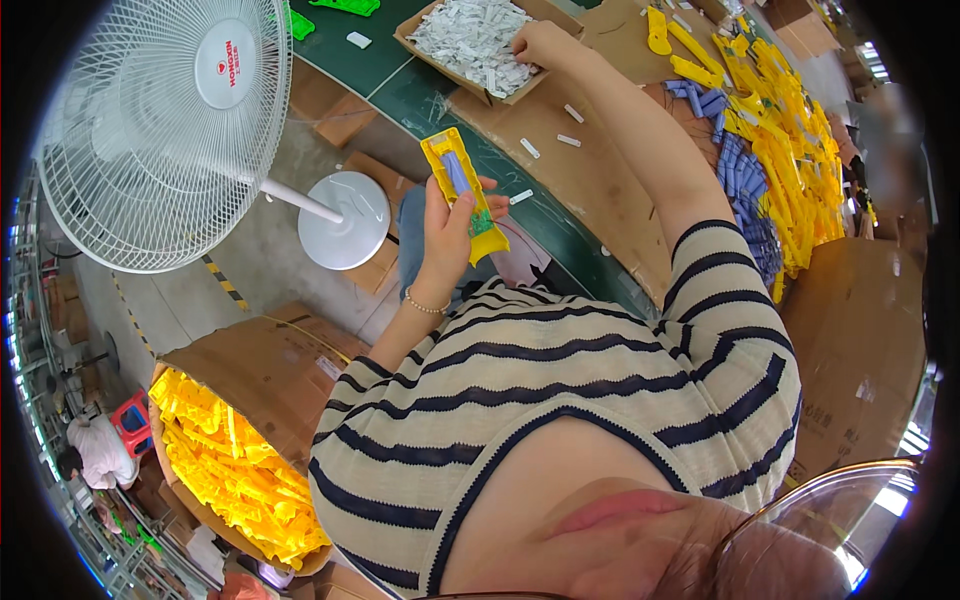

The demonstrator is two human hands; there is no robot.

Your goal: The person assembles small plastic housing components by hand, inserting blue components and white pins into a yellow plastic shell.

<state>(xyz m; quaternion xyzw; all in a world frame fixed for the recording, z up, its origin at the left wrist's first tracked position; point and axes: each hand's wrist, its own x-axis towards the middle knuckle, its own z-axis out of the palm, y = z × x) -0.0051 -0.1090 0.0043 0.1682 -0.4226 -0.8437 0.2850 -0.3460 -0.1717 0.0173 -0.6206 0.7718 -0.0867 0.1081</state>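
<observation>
The yellow casing (474, 178) is in the person's left hand (448, 222), held up in front of the body near the edge of the green worktop (415, 92). It tilts, its upper end leaning to the left, with its open side facing up. A blue cylindrical cell (457, 172) lies inside its upper part, and a small green circuit board (481, 222) shows near its lower end. The left grip is closed around the casing, with the thumb laid over it and the fingers behind. A beaded bracelet (427, 304) circles the left wrist.

The right arm reaches across the worktop to a shallow cardboard tray (546, 12) heaped with small white pieces (468, 38). The right hand (545, 46) is at the tray's right side, its fingertips among the pieces; whether its grip has hold of one cannot be told.

A few loose white pieces lie on a flat cardboard sheet (600, 190) near the tray. Further right, many blue cells (740, 170) lie beside a long heap of yellow parts (800, 170). On the person's left stand a white fan (165, 130) and a large carton (265, 365) filled with more yellow parts.
</observation>
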